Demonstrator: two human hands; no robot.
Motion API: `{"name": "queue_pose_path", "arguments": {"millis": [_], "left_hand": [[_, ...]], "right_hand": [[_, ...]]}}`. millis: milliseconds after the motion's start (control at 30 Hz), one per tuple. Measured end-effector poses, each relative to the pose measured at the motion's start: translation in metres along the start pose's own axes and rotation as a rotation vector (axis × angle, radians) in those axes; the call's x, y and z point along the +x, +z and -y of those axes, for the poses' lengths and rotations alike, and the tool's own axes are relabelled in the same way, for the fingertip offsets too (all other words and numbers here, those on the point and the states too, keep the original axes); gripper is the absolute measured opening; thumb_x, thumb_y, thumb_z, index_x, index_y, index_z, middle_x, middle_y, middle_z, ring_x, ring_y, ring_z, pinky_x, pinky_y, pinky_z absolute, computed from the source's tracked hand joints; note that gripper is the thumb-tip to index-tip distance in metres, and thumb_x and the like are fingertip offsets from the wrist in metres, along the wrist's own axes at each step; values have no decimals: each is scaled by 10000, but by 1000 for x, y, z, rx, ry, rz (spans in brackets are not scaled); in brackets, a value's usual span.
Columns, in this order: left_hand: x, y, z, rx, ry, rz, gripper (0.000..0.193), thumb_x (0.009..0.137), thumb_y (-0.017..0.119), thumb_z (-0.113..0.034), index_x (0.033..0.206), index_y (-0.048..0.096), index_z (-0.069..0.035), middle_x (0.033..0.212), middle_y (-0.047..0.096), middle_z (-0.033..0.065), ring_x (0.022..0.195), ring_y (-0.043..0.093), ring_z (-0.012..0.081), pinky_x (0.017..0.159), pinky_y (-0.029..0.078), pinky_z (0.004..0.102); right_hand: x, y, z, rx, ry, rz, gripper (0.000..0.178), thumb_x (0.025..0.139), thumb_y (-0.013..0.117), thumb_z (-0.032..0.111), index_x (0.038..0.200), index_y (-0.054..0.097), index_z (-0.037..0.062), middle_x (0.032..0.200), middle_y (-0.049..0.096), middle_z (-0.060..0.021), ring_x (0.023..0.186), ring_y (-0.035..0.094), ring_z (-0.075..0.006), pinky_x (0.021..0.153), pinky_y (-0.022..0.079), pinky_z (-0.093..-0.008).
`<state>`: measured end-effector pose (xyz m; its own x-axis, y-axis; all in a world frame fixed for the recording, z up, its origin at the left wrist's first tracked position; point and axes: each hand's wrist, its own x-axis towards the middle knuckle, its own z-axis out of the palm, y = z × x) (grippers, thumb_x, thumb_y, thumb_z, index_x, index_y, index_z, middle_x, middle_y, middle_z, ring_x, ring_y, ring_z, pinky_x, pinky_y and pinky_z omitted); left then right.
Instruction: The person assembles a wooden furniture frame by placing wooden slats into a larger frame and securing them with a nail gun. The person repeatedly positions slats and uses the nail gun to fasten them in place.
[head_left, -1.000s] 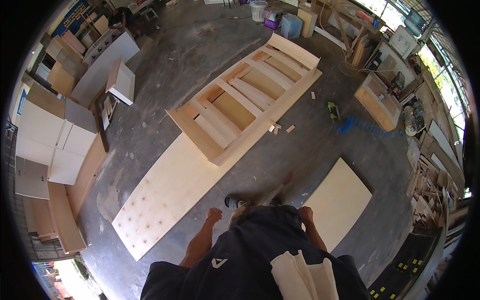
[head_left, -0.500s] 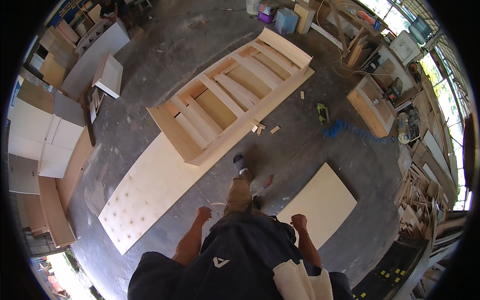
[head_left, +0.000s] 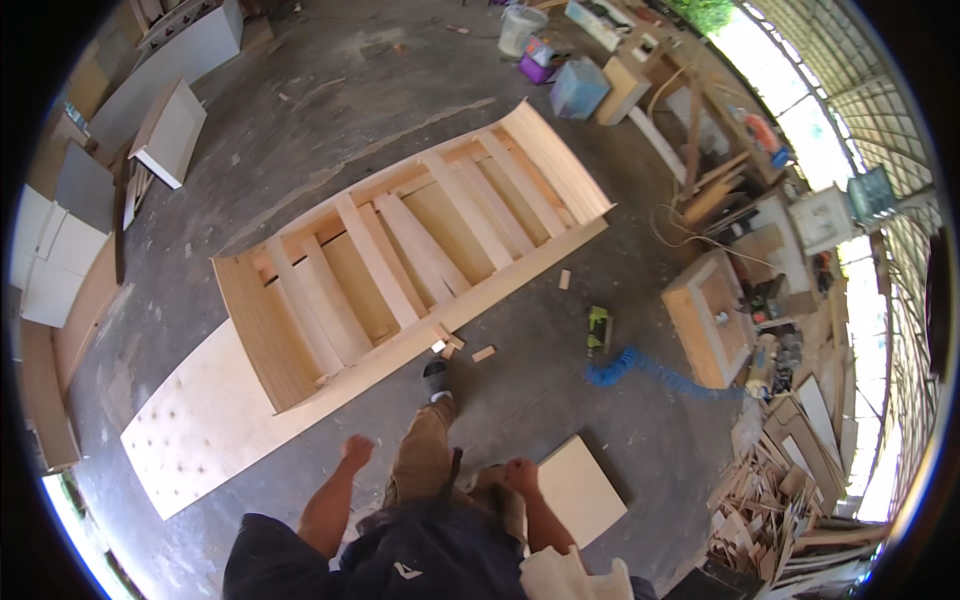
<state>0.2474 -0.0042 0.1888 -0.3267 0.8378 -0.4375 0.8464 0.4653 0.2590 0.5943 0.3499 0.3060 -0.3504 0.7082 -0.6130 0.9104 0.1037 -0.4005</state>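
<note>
My left hand (head_left: 357,450) hangs at my side with its fingers curled in and nothing in them. Likewise my right hand (head_left: 521,475) is loosely closed, empty, and held over my right thigh. Neither hand touches any workpiece. Ahead of me lies a large wooden frame (head_left: 380,270) with crosswise slats inside. It rests on a long plywood sheet (head_left: 185,415) that sticks out at the left and is dotted with dark marks. Nearest my right hand, a pale plywood panel (head_left: 580,490) lies on the floor. My left foot stands close to the frame's near edge.
Small wood blocks (head_left: 484,353) lie by the frame's near side. Right of them are a green air nailer (head_left: 599,328) and a coiled blue hose (head_left: 640,367). A wooden box (head_left: 710,315) and piled offcuts (head_left: 765,520) line the right. White cabinets (head_left: 62,265) stand at the left.
I have stepped forward, nearer the frame, and my view has turned somewhat to the right. The pale panel now sits lower beside me. Both hands stay curled and empty.
</note>
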Motion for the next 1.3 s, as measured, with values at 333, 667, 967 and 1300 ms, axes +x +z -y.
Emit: {"name": "queue_pose_path", "arguments": {"millis": [333,667,967,1300], "left_hand": [[212,-93,-159,-1396,-822,-106,239,854,637,-245,990,726,-69,801,709,79,752,673,159,697,526,310],[319,-19,-155,-1587,-1055,-341,287,936,598,-158,1179,634,-10,964,709,119,874,686,169,787,535,303],[376,-20,-160,-1709,-955,-219,292,950,584,-145,1201,603,4,1010,701,174,928,698,260,835,551,360],[377,-7,-143,-1840,-1090,-289,308,938,574,-98,1231,596,-3,1023,687,126,969,665,199,871,526,335]], "right_hand": [[327,-34,250,-136,-470,-33,244,921,604,212,1098,621,45,1047,657,-207,994,616,-416,823,498,-495],[638,165,362,-548,-680,201,412,900,614,281,1178,528,-11,1158,624,-250,1048,639,-416,876,535,-494],[630,350,396,-784,-826,123,1055,804,739,372,1472,131,-173,1338,443,-345,1173,562,-415,968,514,-450],[643,295,412,-461,-691,17,933,638,789,208,1367,299,-106,1290,421,-312,1172,529,-450,950,513,-470]]}}
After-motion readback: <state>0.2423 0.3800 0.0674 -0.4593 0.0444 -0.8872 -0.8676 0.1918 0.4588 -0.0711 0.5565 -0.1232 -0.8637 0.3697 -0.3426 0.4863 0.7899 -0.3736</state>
